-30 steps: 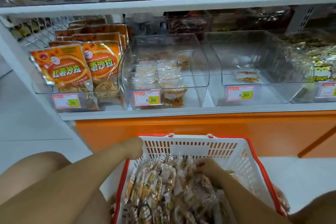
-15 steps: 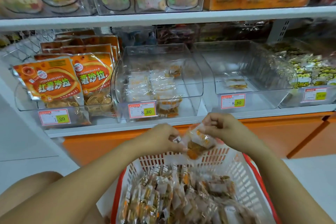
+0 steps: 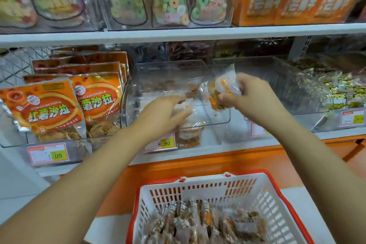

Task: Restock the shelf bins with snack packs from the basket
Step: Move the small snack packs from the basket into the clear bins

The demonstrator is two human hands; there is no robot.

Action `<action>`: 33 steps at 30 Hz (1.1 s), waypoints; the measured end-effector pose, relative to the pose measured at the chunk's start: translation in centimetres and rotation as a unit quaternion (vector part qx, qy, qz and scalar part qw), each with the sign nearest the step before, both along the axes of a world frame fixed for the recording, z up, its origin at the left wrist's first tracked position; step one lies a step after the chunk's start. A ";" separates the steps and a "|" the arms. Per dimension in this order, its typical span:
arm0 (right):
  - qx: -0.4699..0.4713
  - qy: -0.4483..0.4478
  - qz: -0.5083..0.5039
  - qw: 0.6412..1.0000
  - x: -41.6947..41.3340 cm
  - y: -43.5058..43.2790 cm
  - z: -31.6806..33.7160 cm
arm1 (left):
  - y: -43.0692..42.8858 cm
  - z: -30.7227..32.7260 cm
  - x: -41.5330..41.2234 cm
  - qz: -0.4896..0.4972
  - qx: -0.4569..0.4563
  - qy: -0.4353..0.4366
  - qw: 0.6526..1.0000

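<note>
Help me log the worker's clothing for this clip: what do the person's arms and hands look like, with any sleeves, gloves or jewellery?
The left hand and right hand are bare: no gloves, rings, watch or bracelet show. The left forearm and right forearm are uncovered down to the frame's edge, so no sleeve or cuff is in view.

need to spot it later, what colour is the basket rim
The basket rim is red; head view shows it best.

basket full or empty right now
Partly full. A heap of snack packs covers the floor of the basket, but it lies well below the rim.
</note>
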State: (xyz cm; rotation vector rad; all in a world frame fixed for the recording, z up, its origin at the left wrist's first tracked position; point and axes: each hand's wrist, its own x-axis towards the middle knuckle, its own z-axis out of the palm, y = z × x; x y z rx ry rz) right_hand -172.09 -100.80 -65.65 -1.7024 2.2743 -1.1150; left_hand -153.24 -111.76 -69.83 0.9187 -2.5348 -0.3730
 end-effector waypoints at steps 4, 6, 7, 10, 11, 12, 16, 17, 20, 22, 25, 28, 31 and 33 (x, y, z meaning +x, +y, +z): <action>0.096 0.128 -0.093 0.983 0.9 -7.6 0.8 | -2.5 -1.7 1.3 0.033 -0.008 -0.101 0.994; 0.152 0.145 -0.119 0.971 1.8 -10.7 0.6 | -3.4 -1.8 1.6 0.046 0.030 -0.083 0.995; 0.177 0.163 -0.116 0.964 2.0 -12.0 0.3 | -3.7 -1.8 1.7 0.051 0.044 -0.075 0.995; 0.248 0.207 -0.088 0.942 2.1 -15.0 -0.8 | -4.1 -2.0 1.6 0.052 0.058 -0.060 0.995; 0.270 0.199 -0.083 0.938 1.8 -16.1 -1.2 | -4.1 -2.1 1.5 0.052 0.058 -0.058 0.995; 0.289 0.188 -0.080 0.935 1.7 -16.9 -1.4 | -4.2 -2.2 1.6 0.050 0.056 -0.055 0.996; 0.324 0.182 -0.050 0.927 1.9 -19.0 -1.7 | -4.2 -2.4 1.6 0.046 0.047 -0.053 0.996; 0.325 0.180 -0.047 0.927 2.0 -19.5 -1.7 | -4.2 -2.3 1.6 0.046 0.044 -0.054 0.997; 0.310 0.192 -0.024 0.931 1.2 -20.9 -2.6 | -4.1 -2.2 1.6 0.042 0.043 -0.055 0.997; 0.306 0.228 0.003 0.924 -0.2 -22.1 -3.5 | -4.1 -2.3 1.7 0.040 0.051 -0.056 0.996; 0.316 0.266 0.050 0.909 -1.7 -22.4 -3.5 | -4.2 -2.4 1.7 0.040 0.047 -0.060 0.996; 0.347 0.272 0.086 0.893 -2.0 -22.5 -2.9 | -4.3 -2.4 1.6 0.041 0.045 -0.065 0.996; 0.363 0.300 0.080 0.879 -1.8 -23.0 -3.7 | -4.2 -2.4 1.6 0.040 0.044 -0.066 0.996; 0.323 0.303 0.050 0.895 -1.7 -23.3 -4.4 | -4.2 -2.4 1.6 0.040 0.043 -0.063 0.996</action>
